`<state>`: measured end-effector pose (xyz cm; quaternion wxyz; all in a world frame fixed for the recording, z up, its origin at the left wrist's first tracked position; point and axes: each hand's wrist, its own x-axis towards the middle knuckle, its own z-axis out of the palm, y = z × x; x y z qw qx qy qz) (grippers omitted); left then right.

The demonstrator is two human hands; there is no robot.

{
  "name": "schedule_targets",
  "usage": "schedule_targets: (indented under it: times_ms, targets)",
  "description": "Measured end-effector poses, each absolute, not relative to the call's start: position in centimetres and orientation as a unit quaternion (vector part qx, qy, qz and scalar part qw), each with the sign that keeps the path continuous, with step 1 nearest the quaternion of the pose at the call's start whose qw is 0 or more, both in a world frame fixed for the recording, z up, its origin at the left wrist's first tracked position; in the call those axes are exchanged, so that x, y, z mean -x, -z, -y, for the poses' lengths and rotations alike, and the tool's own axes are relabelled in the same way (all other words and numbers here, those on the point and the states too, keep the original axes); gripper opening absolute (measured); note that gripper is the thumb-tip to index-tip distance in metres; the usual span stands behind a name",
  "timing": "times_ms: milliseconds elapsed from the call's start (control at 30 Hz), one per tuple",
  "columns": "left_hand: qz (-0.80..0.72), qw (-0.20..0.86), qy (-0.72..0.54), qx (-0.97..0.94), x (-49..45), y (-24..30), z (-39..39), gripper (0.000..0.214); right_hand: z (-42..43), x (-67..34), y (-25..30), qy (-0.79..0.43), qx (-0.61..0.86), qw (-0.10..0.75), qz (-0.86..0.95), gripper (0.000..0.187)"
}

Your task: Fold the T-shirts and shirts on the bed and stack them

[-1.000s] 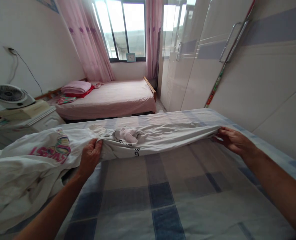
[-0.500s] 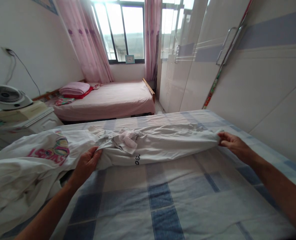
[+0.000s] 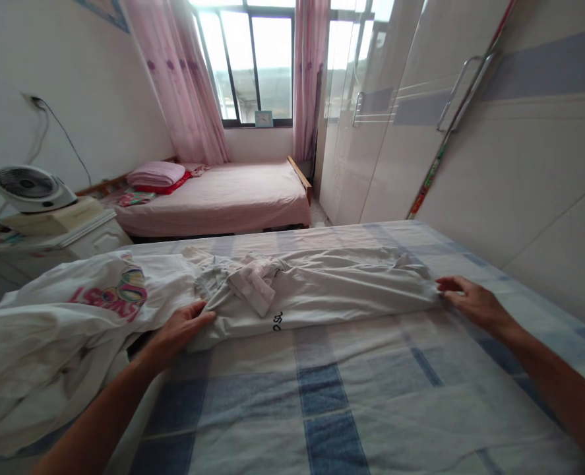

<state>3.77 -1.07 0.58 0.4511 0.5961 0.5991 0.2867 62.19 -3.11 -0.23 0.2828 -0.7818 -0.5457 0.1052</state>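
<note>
A pair of light grey trousers (image 3: 332,290) lies stretched sideways over the checked bedsheet, with small dark lettering near its lower edge. A pale bunched tie or cloth piece (image 3: 258,280) rests on its waist end. My left hand (image 3: 183,326) touches that waist end, its fingers stretched out on the fabric. At the other end, by the leg hem, my right hand (image 3: 473,305) has its fingers extended and slightly parted, the tips at the cloth's edge. Left of the trousers lies a white T-shirt (image 3: 166,280) with a pink and multicoloured print, in a heap of white clothes.
The blue-and-white checked bed (image 3: 252,409) fills the foreground. Beyond it stands a bed with a pink sheet (image 3: 243,191) and folded bedding (image 3: 156,173). A fan (image 3: 32,188) sits on a cabinet at left. A glossy wardrobe (image 3: 401,152) lines the right side.
The trousers have settled flatter onto the bed. Both hands have loosened from their pinch on the cloth and lowered slightly. The camera view has turned a little to the left.
</note>
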Motion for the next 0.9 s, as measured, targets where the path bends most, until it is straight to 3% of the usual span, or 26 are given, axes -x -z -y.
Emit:
schedule_targets:
  times_ms: [133,400,533,667,800,900]
  targets:
    - [-0.658,0.377,-0.281,-0.588,-4.5,-1.6,-0.2,0.054,0.9,-61.0,0.2,-0.001,0.697,0.259,0.669,0.040]
    - [-0.662,0.407,-0.293,-0.557,-6.9,-1.1,-4.0,0.053,-5.1,-59.0,1.3,0.025,0.640,0.144,0.754,0.036]
    - [-0.597,0.456,-0.368,-0.548,-7.7,-0.8,-3.7,0.045,-4.8,-58.7,0.6,-0.006,0.643,0.210,0.737,0.023]
    - [-0.548,0.494,-0.396,-0.546,-7.1,-1.8,-2.2,0.049,-2.3,-58.5,-2.7,-0.104,0.666,0.276,0.685,0.030]
    - [-0.553,0.498,-0.396,-0.538,-6.4,-1.9,-2.0,0.051,-1.7,-58.3,-4.7,-0.162,0.678,0.266,0.666,0.037]
    - [-0.598,0.445,-0.379,-0.548,-6.7,-1.0,-2.7,0.051,-2.8,-58.7,-3.3,-0.194,0.728,0.204,0.625,0.037]
